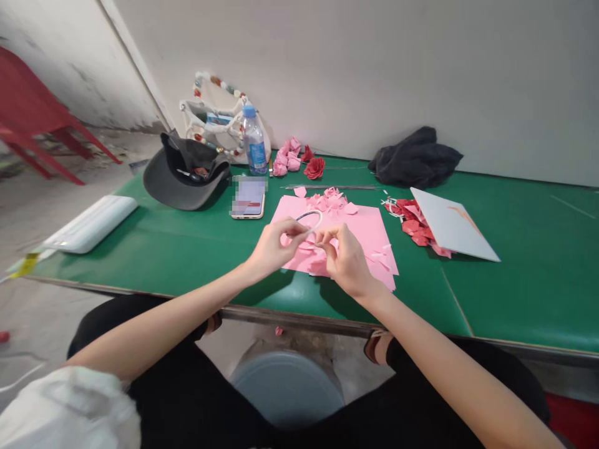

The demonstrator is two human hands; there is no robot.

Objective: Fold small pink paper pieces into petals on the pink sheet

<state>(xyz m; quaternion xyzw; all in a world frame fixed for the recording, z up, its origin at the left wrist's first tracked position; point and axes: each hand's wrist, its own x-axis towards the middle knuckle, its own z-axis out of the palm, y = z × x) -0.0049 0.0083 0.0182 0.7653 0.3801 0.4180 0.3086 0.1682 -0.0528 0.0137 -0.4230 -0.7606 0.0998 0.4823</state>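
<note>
My left hand (277, 246) is closed on a thin white ring that looks like a roll of tape (320, 217), raised above the table. Close beside it, my right hand (347, 259) is closed in a pinch, its thumb and fingertips meeting near the roll's lower edge. What those fingertips hold is too small to make out. Beneath both hands lie pink paper sheets (372, 227), partly hidden by them. Cut pink paper petals (330, 199) are heaped at the sheets' far edge, and more pieces with small white strips lie scattered under my hands.
Behind the sheets are thin dark rods (332, 187), pink paper flowers (287, 157) and a red one (314, 168). A phone (248, 198), bottle (255, 149) and cap (187, 178) stand left. Rightward, a white board (453, 224) leans over red scraps (414, 227); black cloth (416, 156) lies behind.
</note>
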